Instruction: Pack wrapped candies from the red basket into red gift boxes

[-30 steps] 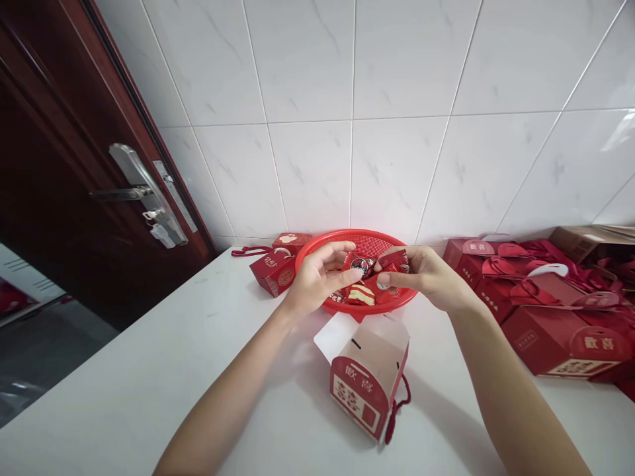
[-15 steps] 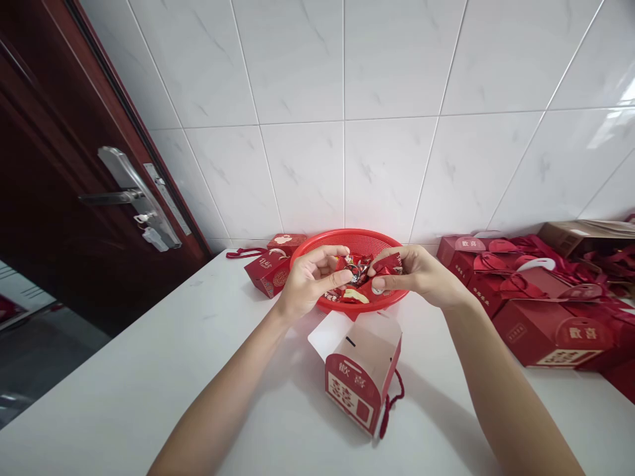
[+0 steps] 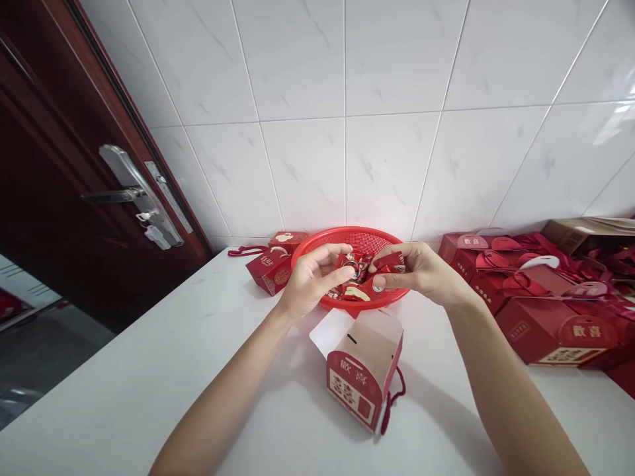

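Note:
A red plastic basket [image 3: 347, 233] holding several wrapped candies stands near the wall. My left hand [image 3: 317, 277] is over its left side, thumb and fingers curled around a small dark-and-red wrapped candy [image 3: 353, 268]. Over the right side, my right hand [image 3: 417, 272] pinches a red wrapped candy [image 3: 390, 262] between thumb and fingers. Just in front of the basket is a red paper box [image 3: 354, 383] with its top flaps open and a dark red cord [image 3: 391, 403] hanging on its right side.
Two small red boxes [image 3: 270, 270] are left of the basket. Many red gift boxes [image 3: 558, 330] with ribbons crowd the right side, beside a brown carton [image 3: 585, 231]. A tiled wall is behind; a dark door [image 3: 64, 165] with a handle is left.
The view has shifted very slightly. Both hands remain over the basket in nearly the same pose.

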Available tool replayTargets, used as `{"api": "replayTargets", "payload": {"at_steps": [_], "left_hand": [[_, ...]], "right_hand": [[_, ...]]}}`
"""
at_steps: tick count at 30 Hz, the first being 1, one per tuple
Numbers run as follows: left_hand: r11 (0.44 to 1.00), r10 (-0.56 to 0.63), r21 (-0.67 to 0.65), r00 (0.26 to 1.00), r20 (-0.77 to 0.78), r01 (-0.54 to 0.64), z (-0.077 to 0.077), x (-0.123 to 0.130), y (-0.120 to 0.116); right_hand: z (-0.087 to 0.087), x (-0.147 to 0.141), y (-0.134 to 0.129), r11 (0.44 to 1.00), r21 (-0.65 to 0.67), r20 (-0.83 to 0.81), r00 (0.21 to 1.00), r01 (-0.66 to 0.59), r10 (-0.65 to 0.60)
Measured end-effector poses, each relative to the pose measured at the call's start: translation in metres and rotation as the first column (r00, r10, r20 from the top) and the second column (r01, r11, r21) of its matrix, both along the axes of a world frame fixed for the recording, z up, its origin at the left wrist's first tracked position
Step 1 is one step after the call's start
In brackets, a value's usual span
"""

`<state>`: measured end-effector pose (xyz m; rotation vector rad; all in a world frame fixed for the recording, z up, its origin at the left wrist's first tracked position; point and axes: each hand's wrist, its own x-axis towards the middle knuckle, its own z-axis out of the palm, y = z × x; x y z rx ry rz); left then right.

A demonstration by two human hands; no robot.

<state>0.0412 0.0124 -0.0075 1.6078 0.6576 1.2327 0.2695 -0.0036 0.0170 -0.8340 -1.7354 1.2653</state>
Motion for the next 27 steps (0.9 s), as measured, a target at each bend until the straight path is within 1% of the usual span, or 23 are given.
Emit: {"api": "replayTargets", "payload": {"at_steps": [3, 5, 8, 11, 17, 22, 27], "left_hand": [[0.997, -0.045, -0.072, 0.998, -0.035, 0.043, -0.0008, 0.0005, -0.0005], [0.993, -0.068, -0.097, 0.995, -0.071, 0.061, -0.0006, 0.001, -0.0015], [0.996, -0.075, -0.064, 0.992, -0.101, 0.069, -0.0008, 0.0021, -0.0028], [0.998, -0.059, -0.028, 0.992, -0.113, 0.056, -0.0021, 0.0033, -0.0032], [0.998, -0.053, -0.031, 0.991, -0.123, 0.049, -0.0004, 0.0042, -0.0051], [0.993, -0.103, -0.061, 0.988, -0.119, 0.096, 0.0024, 0.0051, -0.0077], [0.995, -0.093, -0.032, 0.992, -0.09, 0.091, 0.0009, 0.0072, -0.0093]], "right_hand": [[0.0009, -0.001, -0.0031, 1.0, 0.018, 0.028, 0.999, -0.023, 0.022], [0.0023, -0.0023, -0.0052, 0.999, 0.016, 0.052, 0.998, -0.041, 0.04], [0.0036, -0.0046, -0.0067, 0.999, 0.02, 0.079, 0.996, -0.049, 0.047], [0.003, -0.0062, -0.0062, 0.998, 0.04, 0.098, 0.994, -0.056, 0.052], [0.0035, -0.0057, -0.0079, 0.992, 0.102, 0.154, 0.987, -0.071, 0.054], [0.0053, -0.0053, -0.0096, 0.988, 0.133, 0.157, 0.986, -0.077, 0.055], [0.0045, -0.006, -0.0088, 0.985, 0.153, 0.166, 0.985, -0.078, 0.052]]}}
